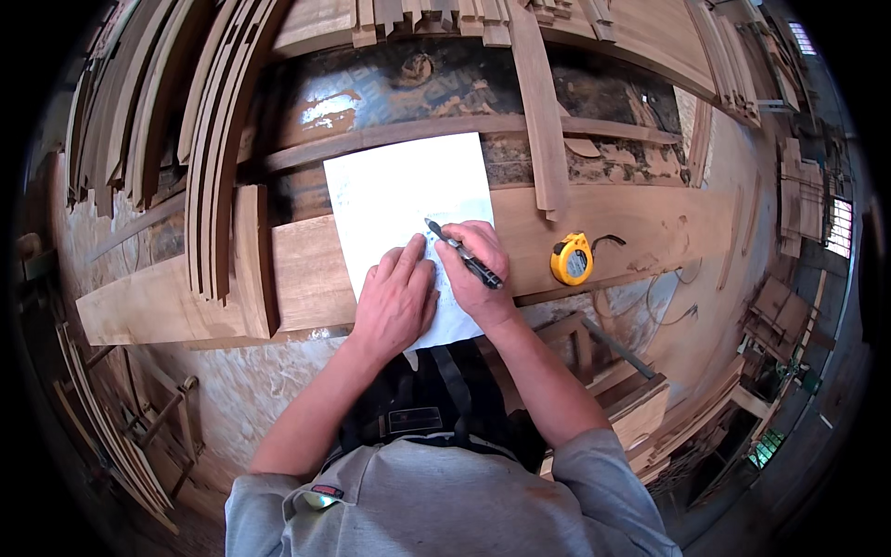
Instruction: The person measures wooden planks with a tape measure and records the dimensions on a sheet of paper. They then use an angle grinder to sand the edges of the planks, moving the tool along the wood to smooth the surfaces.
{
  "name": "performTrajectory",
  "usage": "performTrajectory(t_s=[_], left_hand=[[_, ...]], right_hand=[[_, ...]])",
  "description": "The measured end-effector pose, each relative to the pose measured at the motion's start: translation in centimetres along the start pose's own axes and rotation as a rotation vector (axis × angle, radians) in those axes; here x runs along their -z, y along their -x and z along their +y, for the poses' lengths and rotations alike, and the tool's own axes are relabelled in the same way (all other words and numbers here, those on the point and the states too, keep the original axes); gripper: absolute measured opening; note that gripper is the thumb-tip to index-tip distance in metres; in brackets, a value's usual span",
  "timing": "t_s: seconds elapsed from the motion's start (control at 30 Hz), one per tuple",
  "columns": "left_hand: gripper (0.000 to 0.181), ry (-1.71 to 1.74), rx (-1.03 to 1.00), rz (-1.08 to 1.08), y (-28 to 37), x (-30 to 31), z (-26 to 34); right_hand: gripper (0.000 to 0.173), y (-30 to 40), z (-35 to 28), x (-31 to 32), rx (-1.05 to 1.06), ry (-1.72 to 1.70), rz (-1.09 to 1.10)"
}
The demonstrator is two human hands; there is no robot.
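Note:
A white sheet of paper bearing handwriting lies on a wide wooden board in front of me. My left hand rests flat on the lower part of the sheet, fingers pointing up the page, holding nothing. Between the thumb and fingers of my right hand is a dark pen, its tip at the paper near the middle of the sheet. A yellow tape measure with a black strap sits on the board to the right of my right hand.
Long wooden strips are stacked at the left, beside a short upright-lying block. A narrow plank reaches down from the far side, over a thin batten. More cut wood pieces lie along the far edge.

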State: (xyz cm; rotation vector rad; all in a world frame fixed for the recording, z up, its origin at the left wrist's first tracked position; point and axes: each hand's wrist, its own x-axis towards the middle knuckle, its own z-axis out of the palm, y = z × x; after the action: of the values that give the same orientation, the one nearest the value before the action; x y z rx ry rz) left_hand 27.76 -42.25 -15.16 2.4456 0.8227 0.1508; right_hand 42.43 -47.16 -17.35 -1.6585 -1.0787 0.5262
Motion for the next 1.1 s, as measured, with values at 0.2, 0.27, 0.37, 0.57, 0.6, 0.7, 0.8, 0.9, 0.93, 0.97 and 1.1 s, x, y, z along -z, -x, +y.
performTrajectory(t_s=[0.2, 0.27, 0.37, 0.57, 0.6, 0.7, 0.8, 0.9, 0.93, 0.97, 1.1], left_hand=[[0.041, 0.007, -0.016, -0.008, 0.1, 0.1, -0.1], [0.044, 0.015, -0.019, -0.02, 0.0, 0.1, -0.2], [0.043, 0.008, -0.012, -0.051, 0.0, 0.1, -0.2], [0.034, 0.098, -0.014, -0.025, -0.1, 0.6, -0.7], [0.032, 0.128, -0.022, 0.004, -0.1, 0.7, -0.8], [0.026, 0.18, -0.071, 0.023, 0.0, 0.4, -1.9], [0.022, 0.23, -0.069, 0.0, 0.0, 0.9, -2.2], [0.019, 0.203, -0.135, -0.011, 0.0, 0.9, -2.5], [0.017, 0.187, -0.147, -0.016, 0.0, 0.9, -2.4], [0.016, 0.172, -0.159, -0.02, -0.1, 0.9, -2.3], [0.011, 0.116, -0.19, -0.031, 0.1, 0.7, -2.3]], right_hand=[[0.019, 0.2, -0.3, 0.0, -0.018, -0.009, 0.019], [0.019, 0.1, -1.1, 0.8, -0.002, -0.038, 0.06], [0.018, 0.0, -2.7, 3.1, -0.104, -0.109, 0.084], [0.019, 2.9, -3.3, 6.7, -0.344, -0.137, 0.09], [0.02, 3.6, -3.6, 6.9, -0.369, -0.104, 0.075], [0.02, 5.8, -3.9, 6.3, -0.378, -0.081, 0.102], [0.018, 7.6, -3.7, 5.3, -0.383, -0.137, 0.112], [0.018, 9.1, -3.2, 4.3, -0.407, -0.194, 0.117], [0.018, 9.4, -3.0, 4.1, -0.398, -0.19, 0.12], [0.018, 9.6, -3.0, 3.9, -0.39, -0.186, 0.122], [0.016, 9.9, -2.8, 3.6, -0.336, -0.203, 0.165]])
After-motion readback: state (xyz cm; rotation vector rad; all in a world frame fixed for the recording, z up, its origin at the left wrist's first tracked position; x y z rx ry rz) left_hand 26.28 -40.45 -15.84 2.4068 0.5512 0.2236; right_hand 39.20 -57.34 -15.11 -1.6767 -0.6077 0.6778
